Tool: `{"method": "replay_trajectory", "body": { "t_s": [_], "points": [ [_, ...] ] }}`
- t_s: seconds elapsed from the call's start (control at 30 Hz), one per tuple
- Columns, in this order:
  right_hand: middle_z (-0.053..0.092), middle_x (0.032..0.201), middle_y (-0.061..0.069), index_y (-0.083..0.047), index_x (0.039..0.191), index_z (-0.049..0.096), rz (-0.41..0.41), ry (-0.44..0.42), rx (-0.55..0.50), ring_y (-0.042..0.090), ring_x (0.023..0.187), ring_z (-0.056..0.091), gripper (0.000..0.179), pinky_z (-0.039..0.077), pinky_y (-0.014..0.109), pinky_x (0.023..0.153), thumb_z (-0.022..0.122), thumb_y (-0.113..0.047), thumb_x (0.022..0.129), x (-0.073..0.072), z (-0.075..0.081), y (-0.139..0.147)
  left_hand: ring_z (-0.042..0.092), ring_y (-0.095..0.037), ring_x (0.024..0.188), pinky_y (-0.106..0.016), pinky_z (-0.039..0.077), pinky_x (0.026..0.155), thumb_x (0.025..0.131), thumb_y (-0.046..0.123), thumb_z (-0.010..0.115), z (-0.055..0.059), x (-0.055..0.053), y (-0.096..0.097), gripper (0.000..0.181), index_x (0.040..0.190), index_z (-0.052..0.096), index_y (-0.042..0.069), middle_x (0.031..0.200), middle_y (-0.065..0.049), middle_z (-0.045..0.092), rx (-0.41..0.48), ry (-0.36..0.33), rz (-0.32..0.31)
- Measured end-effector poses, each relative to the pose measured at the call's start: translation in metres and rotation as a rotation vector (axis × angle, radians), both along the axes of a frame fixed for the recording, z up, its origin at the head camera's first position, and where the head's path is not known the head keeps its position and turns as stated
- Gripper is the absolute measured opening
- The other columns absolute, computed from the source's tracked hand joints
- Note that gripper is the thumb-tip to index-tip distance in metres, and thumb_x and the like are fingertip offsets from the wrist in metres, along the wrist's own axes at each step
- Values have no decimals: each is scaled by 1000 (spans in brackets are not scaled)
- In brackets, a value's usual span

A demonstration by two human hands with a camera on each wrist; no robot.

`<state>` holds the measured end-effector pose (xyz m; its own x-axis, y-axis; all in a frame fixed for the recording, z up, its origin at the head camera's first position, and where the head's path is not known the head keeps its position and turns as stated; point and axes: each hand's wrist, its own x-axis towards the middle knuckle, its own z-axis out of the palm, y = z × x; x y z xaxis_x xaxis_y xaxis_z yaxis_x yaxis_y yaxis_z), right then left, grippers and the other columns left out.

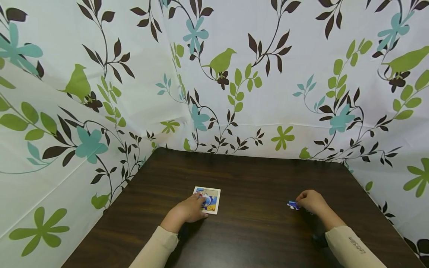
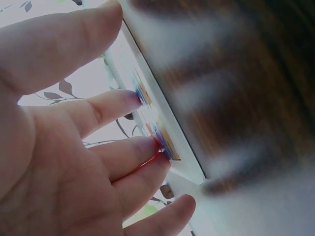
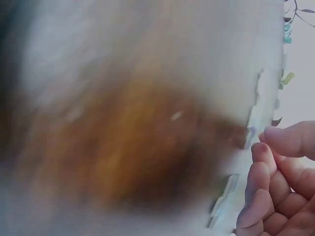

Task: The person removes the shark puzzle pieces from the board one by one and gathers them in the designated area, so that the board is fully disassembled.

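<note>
Blue puzzle piece (image 1: 292, 205), likely light, stiff and best taken by its edges, is pinched by the right hand (image 1: 312, 203), well right of the framed puzzle (image 1: 212, 201) that the left hand (image 1: 188, 210) touches, fingers extended.

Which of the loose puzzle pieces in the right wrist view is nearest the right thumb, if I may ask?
The upper piece, right at the thumb tip of the right hand; the lower piece lies farther away.
</note>
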<state>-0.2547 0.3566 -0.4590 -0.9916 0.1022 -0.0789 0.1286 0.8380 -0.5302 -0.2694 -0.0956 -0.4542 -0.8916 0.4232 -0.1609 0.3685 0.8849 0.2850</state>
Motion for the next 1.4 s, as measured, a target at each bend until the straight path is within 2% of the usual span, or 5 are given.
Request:
{"method": "replay_trajectory", "body": {
  "t_s": [0.3, 0.63, 0.87, 1.17, 1.4],
  "points": [
    [69, 103, 22, 1, 101, 72, 30, 37, -29, 32, 88, 65, 21, 54, 49, 74, 61, -15, 93, -21, 12, -37, 36, -40, 144, -55, 37, 113, 89, 36, 73, 0, 1, -4, 65, 141, 52, 4, 155, -24, 38, -11, -3, 15],
    [70, 104, 16, -5, 95, 73, 94, 87, -113, 30, 93, 65, 13, 54, 46, 77, 67, -15, 91, -58, 16, -131, 34, -38, 146, -55, 38, 112, 90, 37, 72, -1, 0, -7, 65, 143, 51, 6, 157, -23, 35, -17, -2, 4],
    [71, 96, 9, -9, 85, 74, 140, 131, -123, 24, 86, 63, 6, 53, 41, 75, 72, -14, 85, -78, 14, -195, 33, -37, 147, -54, 37, 113, 90, 38, 71, 0, 1, -4, 66, 144, 51, 8, 158, -21, 34, -22, -14, 16],
    [70, 90, 6, -9, 86, 73, 228, 112, -141, 19, 77, 61, 8, 53, 35, 68, 74, -18, 86, -80, -6, -268, 35, -35, 146, -53, 38, 113, 89, 41, 72, -1, 0, -5, 66, 143, 52, 9, 158, -19, 36, -31, -13, 32],
    [68, 86, 6, -7, 89, 71, 278, 60, -67, 18, 74, 60, 12, 53, 34, 68, 75, -17, 84, -79, -3, -295, 39, -36, 144, -53, 41, 111, 90, 45, 69, -4, -3, -2, 68, 145, 51, 9, 158, -18, 36, -44, -10, 7]
  ]
}}
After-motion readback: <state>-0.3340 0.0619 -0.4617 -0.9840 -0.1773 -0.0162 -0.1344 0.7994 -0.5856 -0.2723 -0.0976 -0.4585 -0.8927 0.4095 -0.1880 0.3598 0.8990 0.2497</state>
